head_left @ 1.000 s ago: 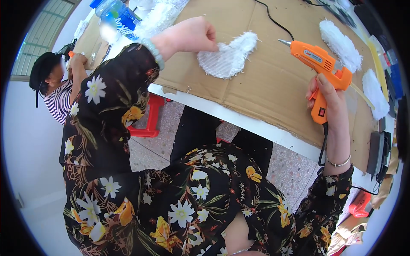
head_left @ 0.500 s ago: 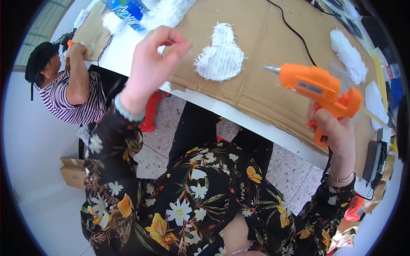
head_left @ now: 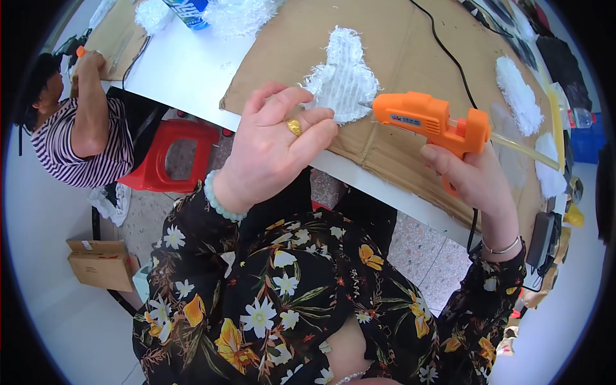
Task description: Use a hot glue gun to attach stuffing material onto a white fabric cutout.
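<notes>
An orange hot glue gun [head_left: 423,122] is gripped in my right hand [head_left: 471,170], whose fingers wrap round its handle. Its metal nozzle points left and meets the right edge of a white, shaggy fabric piece [head_left: 350,80], or comes very close to it. That piece lies on brown cardboard, narrow at the far end and wider near me. At its near left edge is my left hand [head_left: 276,138], back upward, fingers apart and slightly bent, with a gold ring. Whether its fingertips press on the fabric is hard to tell. A clear glue stick [head_left: 526,151] juts from the gun's rear.
More white shaggy pieces [head_left: 518,96] lie at the right, others at the far left beside a blue container [head_left: 189,11]. A black cord [head_left: 449,51] crosses the cardboard [head_left: 404,38]. Another person [head_left: 83,141] works at the left, near a red stool [head_left: 173,157].
My left hand has come down and right to the near edge of the white piece, its pinch loosened. My right hand has brought the glue gun left, nozzle to the piece. The view has shifted.
</notes>
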Demonstrator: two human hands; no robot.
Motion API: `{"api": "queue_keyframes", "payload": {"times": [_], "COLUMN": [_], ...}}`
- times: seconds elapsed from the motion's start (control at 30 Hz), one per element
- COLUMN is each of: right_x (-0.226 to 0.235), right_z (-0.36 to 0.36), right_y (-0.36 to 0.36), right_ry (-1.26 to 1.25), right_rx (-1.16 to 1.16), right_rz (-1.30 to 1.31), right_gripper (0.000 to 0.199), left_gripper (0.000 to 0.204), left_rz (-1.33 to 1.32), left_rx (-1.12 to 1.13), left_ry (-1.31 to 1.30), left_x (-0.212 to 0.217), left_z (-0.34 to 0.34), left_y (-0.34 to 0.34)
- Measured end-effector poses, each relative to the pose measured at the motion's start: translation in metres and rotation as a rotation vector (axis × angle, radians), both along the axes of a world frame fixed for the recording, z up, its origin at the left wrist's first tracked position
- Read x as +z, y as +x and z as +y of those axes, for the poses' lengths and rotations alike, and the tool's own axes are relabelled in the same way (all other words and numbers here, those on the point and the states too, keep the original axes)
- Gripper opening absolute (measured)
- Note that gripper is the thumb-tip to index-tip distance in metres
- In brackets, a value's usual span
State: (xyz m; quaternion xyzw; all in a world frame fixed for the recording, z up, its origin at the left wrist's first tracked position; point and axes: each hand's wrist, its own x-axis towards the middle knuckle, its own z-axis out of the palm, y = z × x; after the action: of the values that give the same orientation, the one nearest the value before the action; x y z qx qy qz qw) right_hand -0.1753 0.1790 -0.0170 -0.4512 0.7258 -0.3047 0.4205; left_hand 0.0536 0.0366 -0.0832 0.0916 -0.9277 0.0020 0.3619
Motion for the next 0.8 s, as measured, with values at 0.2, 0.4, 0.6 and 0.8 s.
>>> {"api": "queue_keyframes", "payload": {"times": [0.2,0.4,0.6,0.8], "right_x": [-0.006,-0.002,0.001,-0.004], "right_z": [-0.001,-0.005,-0.004,-0.005], "right_y": [0.002,0.005,0.005,0.003], "right_ry": [-0.074,0.009,0.09,-0.004], "right_rx": [0.02,0.05,0.09,0.136], "right_rz": [0.075,0.087,0.13,0.134], "right_gripper": [0.024,0.029,0.039,0.034], "left_gripper": [0.017,0.016,0.018,0.018], "left_rz": [-0.044,-0.136,-0.111,-0.088], "left_rx": [-0.065,-0.133,-0.155,-0.139], "left_ry": [-0.097,-0.092,-0.092,-0.093], "left_x": [-0.002,0.005,0.001,0.001], "left_z": [-0.001,-0.001,-0.005,-0.004], "left_y": [-0.005,-0.011,-0.017,-0.017]}}
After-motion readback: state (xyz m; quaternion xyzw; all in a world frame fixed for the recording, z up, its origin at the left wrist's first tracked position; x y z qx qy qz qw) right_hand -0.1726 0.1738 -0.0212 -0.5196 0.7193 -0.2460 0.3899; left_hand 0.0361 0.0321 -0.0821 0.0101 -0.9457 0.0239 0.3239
